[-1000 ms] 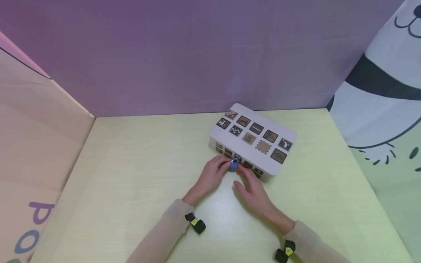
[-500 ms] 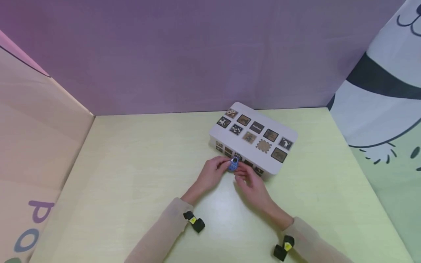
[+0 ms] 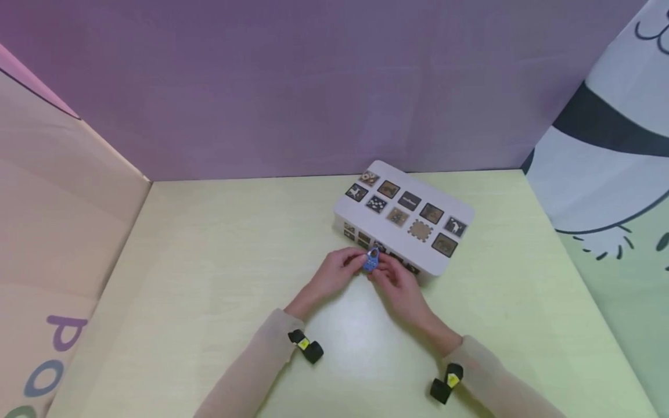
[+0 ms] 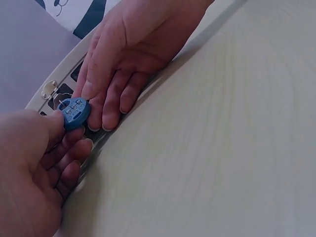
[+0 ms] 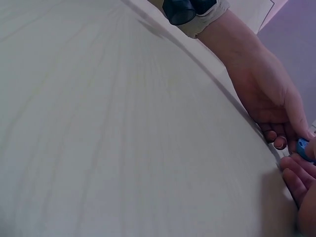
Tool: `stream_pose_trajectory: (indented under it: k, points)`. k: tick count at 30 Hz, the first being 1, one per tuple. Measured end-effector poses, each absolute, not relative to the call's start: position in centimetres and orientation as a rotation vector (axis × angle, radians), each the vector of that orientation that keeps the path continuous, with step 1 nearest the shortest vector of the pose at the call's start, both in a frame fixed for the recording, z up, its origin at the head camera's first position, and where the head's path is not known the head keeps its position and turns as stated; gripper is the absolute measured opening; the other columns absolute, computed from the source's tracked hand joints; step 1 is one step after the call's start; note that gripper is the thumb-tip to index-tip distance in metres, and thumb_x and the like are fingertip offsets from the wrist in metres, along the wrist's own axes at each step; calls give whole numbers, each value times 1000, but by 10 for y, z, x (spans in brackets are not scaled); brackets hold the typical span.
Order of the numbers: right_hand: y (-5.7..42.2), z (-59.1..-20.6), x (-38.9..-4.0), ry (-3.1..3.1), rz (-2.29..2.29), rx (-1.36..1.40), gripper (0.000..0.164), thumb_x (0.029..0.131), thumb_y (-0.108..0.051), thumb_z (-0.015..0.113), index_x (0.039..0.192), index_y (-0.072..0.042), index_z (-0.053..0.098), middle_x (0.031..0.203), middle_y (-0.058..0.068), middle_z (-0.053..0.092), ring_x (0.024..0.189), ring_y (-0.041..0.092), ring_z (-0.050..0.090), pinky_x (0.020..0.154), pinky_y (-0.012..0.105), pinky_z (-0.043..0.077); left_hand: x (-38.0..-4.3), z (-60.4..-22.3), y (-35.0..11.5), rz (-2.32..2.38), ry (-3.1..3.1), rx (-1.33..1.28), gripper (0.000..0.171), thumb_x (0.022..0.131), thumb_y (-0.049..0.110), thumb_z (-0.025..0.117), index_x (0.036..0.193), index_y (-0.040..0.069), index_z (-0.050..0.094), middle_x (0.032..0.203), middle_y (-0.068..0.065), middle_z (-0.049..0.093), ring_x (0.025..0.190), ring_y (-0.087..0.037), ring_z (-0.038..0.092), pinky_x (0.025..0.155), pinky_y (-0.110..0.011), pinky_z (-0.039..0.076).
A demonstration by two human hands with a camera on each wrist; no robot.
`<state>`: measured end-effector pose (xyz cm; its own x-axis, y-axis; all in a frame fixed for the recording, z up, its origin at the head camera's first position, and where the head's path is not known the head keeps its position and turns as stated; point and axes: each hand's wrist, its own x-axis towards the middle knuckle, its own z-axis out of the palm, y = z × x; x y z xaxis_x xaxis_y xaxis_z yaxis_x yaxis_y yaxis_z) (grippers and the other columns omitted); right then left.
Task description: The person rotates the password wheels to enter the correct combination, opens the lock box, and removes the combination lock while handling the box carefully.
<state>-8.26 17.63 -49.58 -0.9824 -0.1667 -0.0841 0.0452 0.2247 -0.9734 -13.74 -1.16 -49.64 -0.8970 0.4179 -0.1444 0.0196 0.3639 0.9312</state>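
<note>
**Fingers narrow on a blue padlock (image 3: 371, 261), front of white box (image 3: 405, 220)**

Padlock pinched at its left side by the left hand (image 3: 335, 274); its right side held between thumb and forefinger of the right hand (image 3: 403, 293). Neither hand nearer: the padlock is touched by both. Padlock located just beside the box's long near side, slightly right of the middle of the surface (image 3: 209, 261). Long axis: shackle (image 3: 373, 252) pointed toward the box and the surface's far edge, tipped a little right; body turned toward the near edge. In the left wrist view a metal clasp (image 4: 49, 90) is seen on the box, near the shackle. Whether the two are linked cannot be told. Shackle-to-clasp alignment judged the relation to be minded.
</note>
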Motion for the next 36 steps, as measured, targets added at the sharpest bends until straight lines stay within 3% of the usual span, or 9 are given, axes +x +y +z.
stream_pose_trajectory:
  k: [12,21,36]
  points:
    - [172,-501,-88,2230,-1960,-16,40,104,-4,58,142,5,51,116,25,69,100,21,71,87,27,60,-139,-495,-14,1574,2206,390,34,107,31,56,130,9,68,113,-5,73,96,-14,68,88,-31,58]
    - [170,-505,-87,2221,-1997,2,39,102,-5,61,140,2,53,113,21,70,98,20,72,88,28,60,-140,-495,-14,1570,2224,381,31,107,28,58,127,7,69,109,-5,74,93,-14,68,85,-28,58]
    - [169,-508,-83,2240,-2015,3,39,103,-7,61,141,-1,53,113,20,69,98,21,71,89,28,60,-148,-491,-17,1483,2147,416,35,107,30,56,129,5,67,114,-6,73,100,-15,68,92,-31,57]
